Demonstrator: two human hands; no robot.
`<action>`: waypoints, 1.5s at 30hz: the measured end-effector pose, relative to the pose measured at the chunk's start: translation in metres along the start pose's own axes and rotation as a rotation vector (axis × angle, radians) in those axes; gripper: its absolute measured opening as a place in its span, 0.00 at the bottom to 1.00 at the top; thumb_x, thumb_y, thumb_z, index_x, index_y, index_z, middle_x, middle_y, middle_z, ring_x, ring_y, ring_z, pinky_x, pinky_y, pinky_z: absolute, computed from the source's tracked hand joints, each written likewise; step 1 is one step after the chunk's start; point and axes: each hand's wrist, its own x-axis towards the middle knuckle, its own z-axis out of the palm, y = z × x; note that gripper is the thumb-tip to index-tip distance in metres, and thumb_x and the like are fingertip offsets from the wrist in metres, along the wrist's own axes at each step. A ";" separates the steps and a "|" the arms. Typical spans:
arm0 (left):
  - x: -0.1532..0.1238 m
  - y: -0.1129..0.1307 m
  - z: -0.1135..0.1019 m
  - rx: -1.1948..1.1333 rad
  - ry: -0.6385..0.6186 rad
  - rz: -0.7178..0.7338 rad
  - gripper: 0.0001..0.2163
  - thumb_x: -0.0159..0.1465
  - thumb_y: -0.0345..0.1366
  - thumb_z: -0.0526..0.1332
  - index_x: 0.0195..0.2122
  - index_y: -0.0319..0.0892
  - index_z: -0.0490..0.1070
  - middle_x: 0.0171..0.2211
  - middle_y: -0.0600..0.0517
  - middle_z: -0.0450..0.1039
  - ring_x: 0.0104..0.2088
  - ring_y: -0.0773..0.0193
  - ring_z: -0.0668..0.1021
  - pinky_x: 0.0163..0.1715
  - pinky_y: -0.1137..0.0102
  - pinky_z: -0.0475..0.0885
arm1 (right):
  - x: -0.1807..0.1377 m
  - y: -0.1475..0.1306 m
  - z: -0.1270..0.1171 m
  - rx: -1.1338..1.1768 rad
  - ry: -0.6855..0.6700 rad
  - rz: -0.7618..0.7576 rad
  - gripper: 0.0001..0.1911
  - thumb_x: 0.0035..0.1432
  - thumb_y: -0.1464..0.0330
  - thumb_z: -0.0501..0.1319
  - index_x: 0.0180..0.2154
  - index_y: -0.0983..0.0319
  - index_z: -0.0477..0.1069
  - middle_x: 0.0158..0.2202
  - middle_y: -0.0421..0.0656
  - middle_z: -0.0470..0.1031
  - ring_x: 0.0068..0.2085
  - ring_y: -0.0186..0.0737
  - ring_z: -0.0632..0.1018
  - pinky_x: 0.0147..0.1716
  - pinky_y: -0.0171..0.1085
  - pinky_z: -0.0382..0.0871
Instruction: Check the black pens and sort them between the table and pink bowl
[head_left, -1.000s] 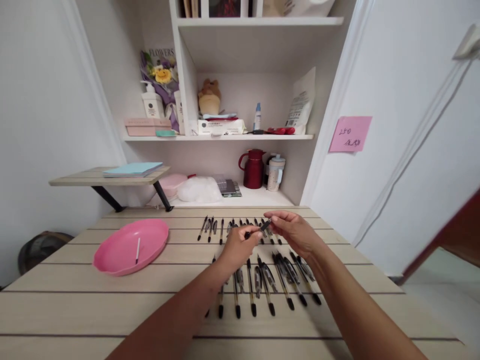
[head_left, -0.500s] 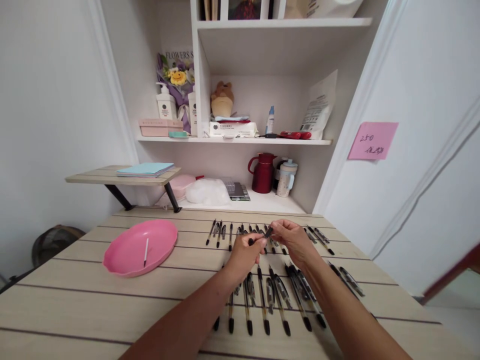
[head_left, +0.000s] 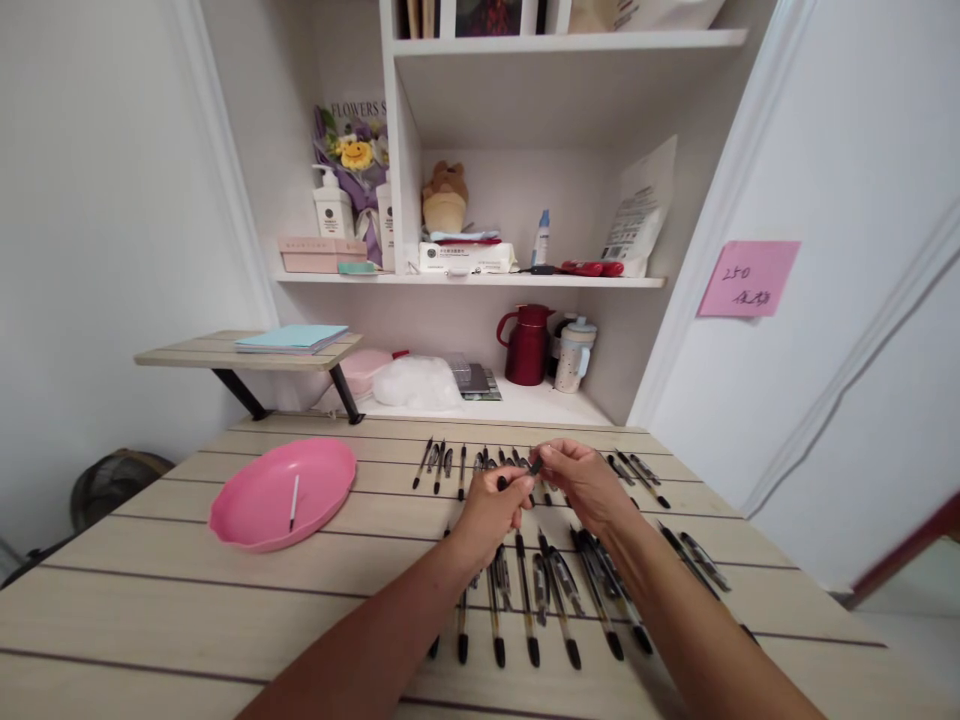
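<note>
My left hand [head_left: 487,512] is closed around a black pen [head_left: 535,467], whose dark end sticks out past the fingers over the table. The fingertips of my right hand [head_left: 581,482] pinch that same end, so both hands meet on the pen; much of it is hidden by the fingers. Below my hands lies a row of uncapped pens [head_left: 523,590], with loose clear-and-black caps [head_left: 567,582] beside several of them. Another row of pens and caps [head_left: 439,468] lies farther back, partly behind my hands.
On the left of the slatted table [head_left: 300,610] sits a pink tray [head_left: 251,490] holding a thin white refill-like stick [head_left: 293,503]. Behind it stands a small raised shelf [head_left: 187,352] with blue paper. A red jug [head_left: 527,345] and a cup [head_left: 575,355] stand at the back.
The right fingertips have shifted very slightly left along the pen's end, toward my left hand. The pens on the table and the tray stay as they were.
</note>
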 end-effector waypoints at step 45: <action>0.004 0.002 -0.006 0.403 0.115 0.295 0.07 0.50 0.30 0.57 0.28 0.40 0.73 0.24 0.52 0.70 0.28 0.65 0.69 0.25 0.75 0.62 | -0.040 -0.014 0.038 -0.659 0.188 -0.439 0.06 0.48 0.65 0.59 0.28 0.60 0.72 0.24 0.40 0.72 0.25 0.37 0.70 0.25 0.35 0.62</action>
